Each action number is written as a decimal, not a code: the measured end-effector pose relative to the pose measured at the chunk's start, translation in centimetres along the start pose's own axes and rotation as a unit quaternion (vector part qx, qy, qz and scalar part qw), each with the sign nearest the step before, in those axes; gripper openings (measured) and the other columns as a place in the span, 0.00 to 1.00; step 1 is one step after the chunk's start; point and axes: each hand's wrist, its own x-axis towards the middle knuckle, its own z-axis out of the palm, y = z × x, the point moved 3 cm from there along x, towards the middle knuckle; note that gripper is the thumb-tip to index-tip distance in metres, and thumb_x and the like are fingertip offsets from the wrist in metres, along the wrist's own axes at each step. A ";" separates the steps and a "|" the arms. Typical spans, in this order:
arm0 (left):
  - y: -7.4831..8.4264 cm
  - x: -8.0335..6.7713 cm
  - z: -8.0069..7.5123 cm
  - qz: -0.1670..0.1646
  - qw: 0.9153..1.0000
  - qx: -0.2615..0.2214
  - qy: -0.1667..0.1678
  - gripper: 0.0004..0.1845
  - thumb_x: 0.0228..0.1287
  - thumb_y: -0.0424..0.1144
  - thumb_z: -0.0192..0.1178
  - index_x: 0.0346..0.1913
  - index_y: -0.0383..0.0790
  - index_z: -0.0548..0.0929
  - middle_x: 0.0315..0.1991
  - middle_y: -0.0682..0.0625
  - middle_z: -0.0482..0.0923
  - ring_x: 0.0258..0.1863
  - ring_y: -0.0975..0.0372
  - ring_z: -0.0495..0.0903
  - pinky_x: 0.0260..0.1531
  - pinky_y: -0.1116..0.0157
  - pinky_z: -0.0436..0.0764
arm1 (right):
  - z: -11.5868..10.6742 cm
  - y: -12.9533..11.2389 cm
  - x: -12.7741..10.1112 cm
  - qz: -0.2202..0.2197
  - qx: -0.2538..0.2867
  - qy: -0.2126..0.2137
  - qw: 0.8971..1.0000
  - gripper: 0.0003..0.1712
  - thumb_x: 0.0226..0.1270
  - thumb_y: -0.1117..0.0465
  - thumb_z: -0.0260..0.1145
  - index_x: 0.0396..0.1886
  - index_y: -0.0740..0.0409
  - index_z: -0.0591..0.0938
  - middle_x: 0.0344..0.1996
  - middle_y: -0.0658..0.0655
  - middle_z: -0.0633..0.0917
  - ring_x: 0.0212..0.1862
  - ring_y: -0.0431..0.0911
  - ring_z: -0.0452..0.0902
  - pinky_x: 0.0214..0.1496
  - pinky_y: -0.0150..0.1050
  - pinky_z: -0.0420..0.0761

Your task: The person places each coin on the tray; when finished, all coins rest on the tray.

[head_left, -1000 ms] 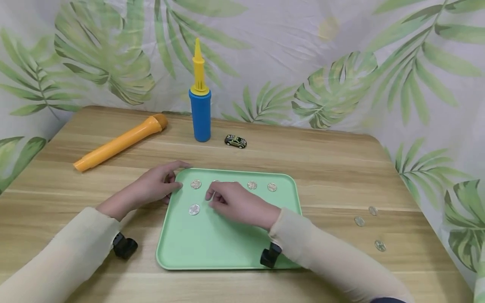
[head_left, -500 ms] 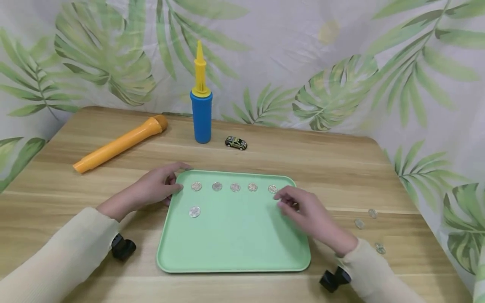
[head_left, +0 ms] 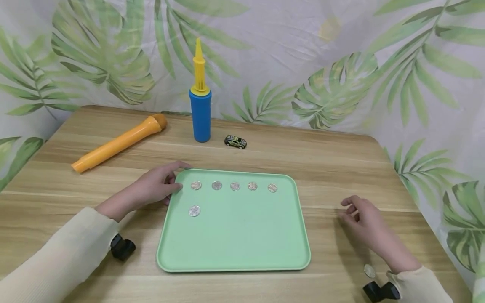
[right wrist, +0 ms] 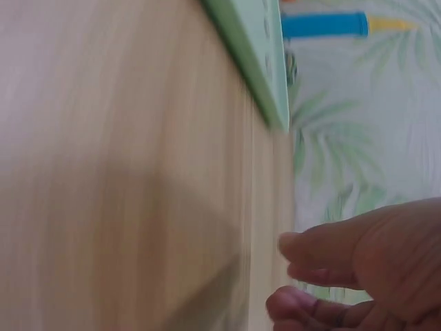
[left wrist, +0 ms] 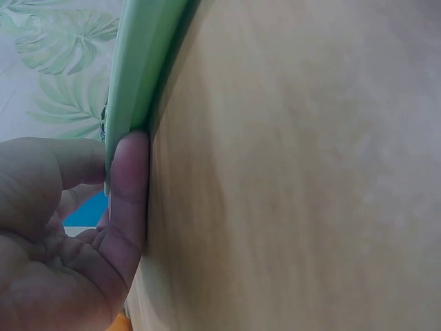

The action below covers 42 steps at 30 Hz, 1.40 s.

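Note:
My left hand grips the upper left corner of the green tray; in the left wrist view the thumb and a finger lie on either side of its rim. Several silver coins form a row along the tray's far side. A single coin lies below the row's left end. Right of the tray, my right hand is over the wooden table, fingers loosely bent and nothing seen between them. One loose coin shows near that wrist. Whatever lies under the right hand is hidden.
Behind the tray stand a blue and yellow hand pump and a small toy car. An orange toy microphone lies at the back left. A leaf-patterned cloth hangs behind the table.
My right hand has moved right, from above the tray to over the table where the loose coins were seen. My left hand has stayed at the tray's corner.

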 end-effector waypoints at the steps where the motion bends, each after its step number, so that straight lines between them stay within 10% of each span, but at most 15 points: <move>1: 0.0 0.0 0.0 0.000 1.000 0.000 0.000 0.31 0.76 0.29 0.57 0.79 0.42 0.65 0.35 0.43 0.71 0.30 0.57 0.77 0.28 0.65 0.87 | -0.2 0.6 -0.3 0.008 -0.005 -0.007 1.000 0.14 0.68 0.70 0.71 0.49 0.73 0.80 0.35 0.66 0.83 0.33 0.46 0.78 0.32 0.33 0.78; 13: -0.2 0.0 -0.2 0.003 1.000 0.022 0.000 0.31 0.76 0.31 0.57 0.79 0.43 0.65 0.35 0.44 0.72 0.32 0.57 0.75 0.28 0.62 0.85 | -1.2 4.6 -1.8 0.068 -0.018 -0.085 0.994 0.15 0.74 0.65 0.67 0.52 0.72 0.79 0.39 0.60 0.87 0.39 0.46 0.82 0.34 0.31 0.79; 42: 0.0 0.0 -0.1 -0.009 1.000 0.014 -0.005 0.32 0.77 0.30 0.56 0.79 0.44 0.63 0.36 0.43 0.71 0.33 0.57 0.75 0.29 0.62 0.86 | -1.3 5.9 -1.7 0.101 -0.013 -0.071 0.992 0.15 0.72 0.60 0.71 0.45 0.66 0.77 0.36 0.58 0.85 0.34 0.38 0.76 0.33 0.29 0.76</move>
